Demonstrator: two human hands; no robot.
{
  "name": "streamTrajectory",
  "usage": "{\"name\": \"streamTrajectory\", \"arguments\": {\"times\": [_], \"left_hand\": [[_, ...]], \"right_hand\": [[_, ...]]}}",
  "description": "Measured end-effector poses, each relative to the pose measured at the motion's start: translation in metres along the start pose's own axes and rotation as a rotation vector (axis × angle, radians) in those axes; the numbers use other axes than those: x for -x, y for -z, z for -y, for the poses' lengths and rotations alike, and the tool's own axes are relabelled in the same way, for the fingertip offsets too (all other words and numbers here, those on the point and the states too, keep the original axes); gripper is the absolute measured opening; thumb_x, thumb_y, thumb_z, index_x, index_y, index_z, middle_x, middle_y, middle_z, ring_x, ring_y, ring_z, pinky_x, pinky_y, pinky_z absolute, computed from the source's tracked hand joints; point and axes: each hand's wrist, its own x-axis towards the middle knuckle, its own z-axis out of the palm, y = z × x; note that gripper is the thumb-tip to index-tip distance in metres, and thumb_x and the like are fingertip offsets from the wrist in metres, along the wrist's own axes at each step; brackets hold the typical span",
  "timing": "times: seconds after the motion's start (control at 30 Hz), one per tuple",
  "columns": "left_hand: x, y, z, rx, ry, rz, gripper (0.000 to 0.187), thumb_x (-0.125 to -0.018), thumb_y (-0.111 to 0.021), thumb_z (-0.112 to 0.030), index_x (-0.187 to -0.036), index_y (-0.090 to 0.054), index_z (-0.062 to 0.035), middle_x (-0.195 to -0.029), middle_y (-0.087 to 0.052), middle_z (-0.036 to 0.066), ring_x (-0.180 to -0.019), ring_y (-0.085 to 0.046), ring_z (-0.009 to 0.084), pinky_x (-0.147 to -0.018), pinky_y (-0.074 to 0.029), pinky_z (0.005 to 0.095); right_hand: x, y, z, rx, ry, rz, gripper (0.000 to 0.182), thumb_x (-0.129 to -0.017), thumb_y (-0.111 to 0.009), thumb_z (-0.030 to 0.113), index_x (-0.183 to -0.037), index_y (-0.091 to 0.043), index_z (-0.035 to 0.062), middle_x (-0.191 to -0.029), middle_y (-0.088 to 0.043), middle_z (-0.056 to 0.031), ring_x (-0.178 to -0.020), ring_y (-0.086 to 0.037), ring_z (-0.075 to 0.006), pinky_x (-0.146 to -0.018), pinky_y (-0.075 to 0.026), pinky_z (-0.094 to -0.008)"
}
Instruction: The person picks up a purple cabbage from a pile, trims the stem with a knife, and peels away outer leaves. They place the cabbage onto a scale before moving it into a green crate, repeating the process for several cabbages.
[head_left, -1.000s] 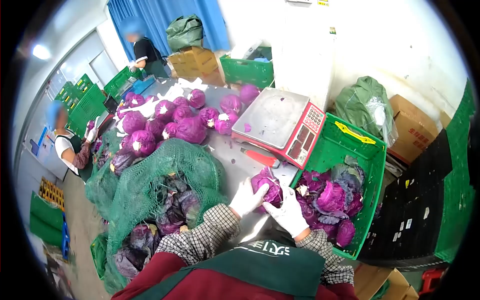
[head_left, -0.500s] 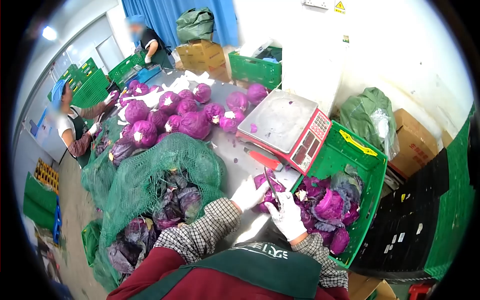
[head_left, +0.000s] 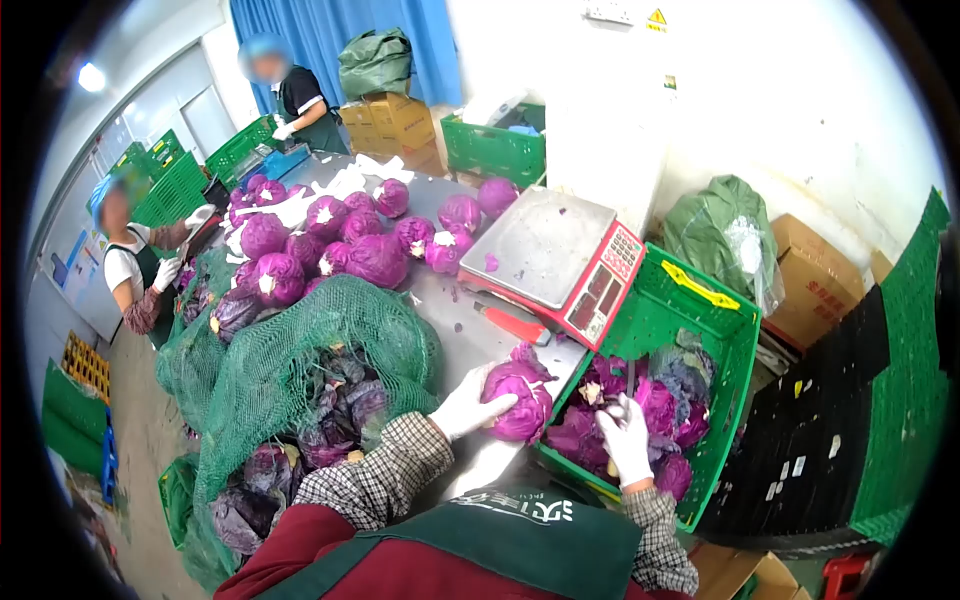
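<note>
My left hand (head_left: pixel 472 404), in a white glove, grips the side of a purple cabbage (head_left: pixel 520 402) at the table's front edge. Some of its outer leaves stand loose at the top. My gloved right hand (head_left: pixel 625 442) is closed around a knife (head_left: pixel 631 376), its narrow blade pointing up, over the green crate (head_left: pixel 737 378). Beneath and beside this hand, purple leaves (head_left: pixel 657 408) and trimmings fill the crate's near part. An orange-handled tool (head_left: pixel 513 324) lies on the table near the scale.
A red scale (head_left: pixel 560 262) stands beside the crate. Several purple cabbages (head_left: pixel 376 262) are piled across the metal table (head_left: pixel 440 300). Green mesh sacks (head_left: pixel 300 350) of dark cabbages lie at left. Two co-workers (head_left: pixel 150 265) stand at the far side.
My right hand has moved right with the knife, away from the cabbage and over the crate. My left hand still holds the cabbage, now turned, with leaves loosened.
</note>
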Motion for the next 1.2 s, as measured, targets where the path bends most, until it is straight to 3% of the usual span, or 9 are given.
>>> {"name": "streamTrajectory", "arguments": {"times": [0.1,0.17,0.37,0.57,0.7,0.8,0.93,1.03,1.2], "left_hand": [[0.0,-0.005,-0.021,-0.604,-0.278,-0.002,0.079,-0.082,-0.074,-0.026,-0.141,-0.032,0.0032,-0.136,-0.045,0.018,-0.121,-0.05,0.0218,-0.1,-0.044,0.0319],[-0.011,-0.005,-0.006,-0.358,-0.178,-0.004,0.092,-0.076,-0.08,-0.027,-0.144,-0.026,0.0044,-0.139,-0.04,0.023,-0.124,-0.049,0.0251,-0.102,-0.043,0.0333],[-0.009,-0.015,-0.055,0.13,0.11,0.022,0.101,-0.072,-0.084,-0.028,-0.143,-0.022,0.009,-0.131,-0.048,0.022,-0.121,-0.052,0.0246,-0.102,-0.044,0.0357],[-0.015,-0.01,-0.028,0.122,0.268,-0.124,0.079,-0.072,-0.084,-0.023,-0.132,-0.042,0.0064,-0.12,-0.059,0.015,-0.11,-0.059,0.021,-0.096,-0.048,0.0339],[-0.012,0.016,-0.037,0.752,0.426,-0.067,0.054,-0.086,-0.071,-0.028,-0.124,-0.053,0.0061,-0.114,-0.064,0.016,-0.102,-0.065,0.0243,-0.092,-0.052,0.0371],[-0.016,0.038,0.008,0.669,0.471,-0.24,0.056,-0.087,-0.069,-0.037,-0.118,-0.057,0.0079,-0.108,-0.067,0.016,-0.099,-0.067,0.0247,-0.089,-0.054,0.0405],[-0.026,0.028,0.0,0.512,0.414,-0.117,0.065,-0.081,-0.076,-0.039,-0.119,-0.055,0.0101,-0.111,-0.065,0.02,-0.096,-0.067,0.0226,-0.085,-0.056,0.0358],[-0.013,0.014,-0.083,-0.103,0.163,0.163,0.084,-0.071,-0.082,-0.038,-0.127,-0.047,0.0148,-0.118,-0.061,0.024,-0.109,-0.062,0.0257,-0.092,-0.051,0.0339],[-0.011,-0.013,-0.048,-0.583,-0.042,0.184,0.11,-0.058,-0.087,-0.049,-0.137,-0.036,0.0086,-0.134,-0.046,0.029,-0.129,-0.044,0.0342,-0.108,-0.035,0.0396]], "right_hand": [[0.008,-0.039,0.084,0.019,-0.105,0.424,0.054,-0.081,-0.075,0.022,-0.126,-0.051,0.0019,-0.104,-0.059,-0.0059,-0.077,-0.057,-0.0093,-0.055,-0.048,-0.0225],[0.005,-0.05,0.105,0.081,-0.213,0.56,0.048,-0.082,-0.075,0.024,-0.12,-0.055,0.0022,-0.092,-0.061,-0.0021,-0.065,-0.055,-0.006,-0.049,-0.044,-0.0209],[0.004,-0.066,0.076,0.11,-0.007,0.412,0.029,-0.086,-0.07,0.025,-0.097,-0.059,0.0009,-0.067,-0.052,-0.0018,-0.05,-0.05,-0.0096,-0.043,-0.041,-0.025],[-0.008,-0.06,0.065,0.563,0.484,0.299,0.029,-0.081,-0.057,0.017,-0.102,-0.063,-0.0013,-0.085,-0.064,-0.0193,-0.077,-0.065,-0.0319,-0.07,-0.052,-0.038],[-0.028,-0.015,-0.023,0.515,0.417,0.052,0.028,-0.078,-0.058,0.005,-0.104,-0.064,-0.0019,-0.091,-0.067,-0.0156,-0.079,-0.065,-0.025,-0.074,-0.052,-0.032],[-0.012,0.06,-0.066,0.302,-0.163,-0.093,0.03,-0.081,-0.056,-0.002,-0.111,-0.061,-0.0032,-0.086,-0.067,-0.0088,-0.072,-0.062,-0.0166,-0.069,-0.052,-0.0272],[0.003,0.067,-0.043,0.44,0.026,-0.185,0.055,-0.087,-0.065,0.007,-0.135,-0.044,-0.0083,-0.128,-0.057,-0.0203,-0.115,-0.058,-0.0215,-0.098,-0.044,-0.0298],[0.011,0.001,0.037,0.02,0.1,0.07,0.051,-0.082,-0.072,0.011,-0.127,-0.054,-0.0046,-0.124,-0.061,-0.0183,-0.113,-0.059,-0.0226,-0.096,-0.047,-0.0319],[0.018,-0.046,0.079,0.488,0.57,0.345,0.049,-0.081,-0.074,0.029,-0.117,-0.059,-0.0014,-0.112,-0.059,-0.0168,-0.107,-0.059,-0.028,-0.09,-0.049,-0.0357]]}}
